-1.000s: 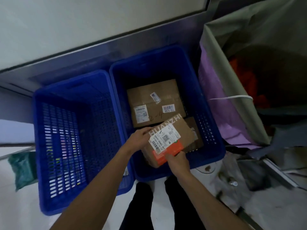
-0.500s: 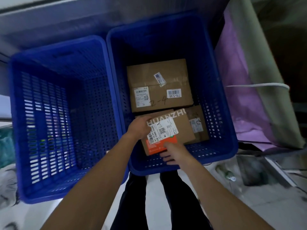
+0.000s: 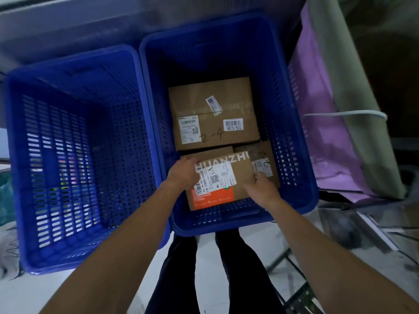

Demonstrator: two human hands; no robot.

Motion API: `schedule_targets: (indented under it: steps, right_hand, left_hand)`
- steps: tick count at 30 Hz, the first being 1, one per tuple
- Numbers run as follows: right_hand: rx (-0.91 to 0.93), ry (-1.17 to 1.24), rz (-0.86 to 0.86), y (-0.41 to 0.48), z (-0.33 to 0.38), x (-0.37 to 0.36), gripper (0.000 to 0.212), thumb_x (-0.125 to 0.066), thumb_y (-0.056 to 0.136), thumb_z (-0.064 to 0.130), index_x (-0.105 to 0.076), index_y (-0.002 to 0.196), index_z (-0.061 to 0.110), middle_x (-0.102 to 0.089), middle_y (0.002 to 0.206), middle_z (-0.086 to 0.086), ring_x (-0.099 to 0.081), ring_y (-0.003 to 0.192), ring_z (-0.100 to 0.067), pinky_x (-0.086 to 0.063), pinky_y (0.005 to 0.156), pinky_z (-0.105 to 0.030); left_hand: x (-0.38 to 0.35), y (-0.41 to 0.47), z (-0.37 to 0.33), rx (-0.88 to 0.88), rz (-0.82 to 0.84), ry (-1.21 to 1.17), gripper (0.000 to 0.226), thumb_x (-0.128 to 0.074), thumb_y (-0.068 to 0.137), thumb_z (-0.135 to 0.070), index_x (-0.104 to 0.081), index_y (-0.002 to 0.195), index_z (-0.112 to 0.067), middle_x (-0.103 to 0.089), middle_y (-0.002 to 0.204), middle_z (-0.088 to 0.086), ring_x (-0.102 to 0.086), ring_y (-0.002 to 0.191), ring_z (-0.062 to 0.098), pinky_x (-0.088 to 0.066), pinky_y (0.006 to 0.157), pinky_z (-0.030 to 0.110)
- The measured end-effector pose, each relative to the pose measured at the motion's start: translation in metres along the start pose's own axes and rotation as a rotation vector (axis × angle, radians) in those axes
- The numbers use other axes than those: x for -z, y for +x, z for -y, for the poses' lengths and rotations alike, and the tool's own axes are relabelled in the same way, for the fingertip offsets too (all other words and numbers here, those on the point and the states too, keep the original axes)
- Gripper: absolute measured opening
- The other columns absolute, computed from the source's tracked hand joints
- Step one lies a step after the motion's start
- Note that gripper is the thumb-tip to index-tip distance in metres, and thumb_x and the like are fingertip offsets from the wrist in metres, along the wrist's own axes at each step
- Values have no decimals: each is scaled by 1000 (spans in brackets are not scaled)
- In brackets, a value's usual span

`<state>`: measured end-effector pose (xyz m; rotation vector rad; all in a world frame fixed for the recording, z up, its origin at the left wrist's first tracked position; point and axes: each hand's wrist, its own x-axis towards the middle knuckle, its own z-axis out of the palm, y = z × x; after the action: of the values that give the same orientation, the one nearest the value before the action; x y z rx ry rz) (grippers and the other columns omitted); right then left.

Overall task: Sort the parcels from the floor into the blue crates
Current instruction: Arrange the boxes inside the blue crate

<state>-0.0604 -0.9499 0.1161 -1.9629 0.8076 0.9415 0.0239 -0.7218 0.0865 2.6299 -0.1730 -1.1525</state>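
**Right crate** (image 3: pixel 292 109): blue, perforated, standing against the left crate; holds all three cartons seen.
**Left crate** (image 3: pixel 68 155): blue, nothing visible inside.
**Sack** (image 3: pixel 328 132): purple, slumped against the right crate's far side.
**Big box** (image 3: pixel 213 103): flat on the crate bottom at the far end, leaving the near end free.
**Parcel** (image 3: pixel 240 171): inside the right crate at its near end, label up, lying partly over the small box (image 3: pixel 269 152); probably being settled level into the remaining gap.
**Left hand** (image 3: pixel 183 175): fingers curled over the parcel's left edge, gripping it.
**Right hand** (image 3: pixel 260 189): at the parcel's right near corner; whether it grips or only steadies cannot be told.
**Floor** (image 3: pixel 27 295): pale, scuffed; dim room, grey wall behind the crates.
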Motion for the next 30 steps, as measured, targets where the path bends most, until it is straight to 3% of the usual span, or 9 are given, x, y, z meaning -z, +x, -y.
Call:
schedule_targets:
  steps: [3,8,12,17,23,26,30]
  right_hand:
    - [-43,-161,6,-7,-9,-15,43,-51,95,39,-47,131,17,-59,117,-6,-59,99,-23,-50,83,-37]
    - [-64,-296,10,-15,-23,-35,45,-51,95,42,-48,128,12,-62,119,-7,-60,106,-27,-47,82,-38]
    - [-79,-321,36,-13,-27,-35,48,-50,94,42,-46,131,11,-61,120,-8,-59,108,-28,-48,83,-39]
    - [-101,-252,51,-17,-19,-26,52,-50,93,43,-44,133,10,-60,124,-10,-58,111,-28,-49,94,-43]
    - [19,-224,2,-52,7,-12,40,-47,95,41,-50,124,14,-59,120,-8,-59,108,-28,-48,86,-36]
    - [104,-243,22,-80,29,0,31,-41,93,36,-58,113,19,-63,110,-7,-60,99,-26,-51,84,-38]
    - [190,-248,46,-109,55,15,43,-45,88,39,-64,114,10,-65,112,-11,-62,101,-28,-52,86,-40]
  left_hand:
    - [-4,-3,1,-7,58,84,46,-52,88,-14,-54,134,-19,-59,122,10,-58,105,26,-49,80,34]
    - [-9,-8,1,-19,133,227,57,-52,90,-16,-42,145,-23,-55,128,13,-57,112,31,-53,90,43]
    - [-8,-10,-1,-9,141,233,47,-53,91,-15,-47,137,-15,-53,130,14,-55,114,31,-52,91,43]
    - [-6,-24,-6,9,109,244,56,-56,91,-18,-36,144,-17,-46,134,17,-52,117,34,-50,95,46]
    - [14,-62,-25,-3,75,259,68,-61,91,-24,-27,151,-20,-40,140,17,-49,121,34,-48,96,44]
    - [31,-92,-36,-1,43,255,69,-59,93,-24,-23,152,-22,-37,143,18,-52,117,34,-48,88,41]
    - [58,-134,-47,4,-6,174,71,-58,92,-24,-24,154,-26,-38,144,16,-55,114,32,-48,85,38]
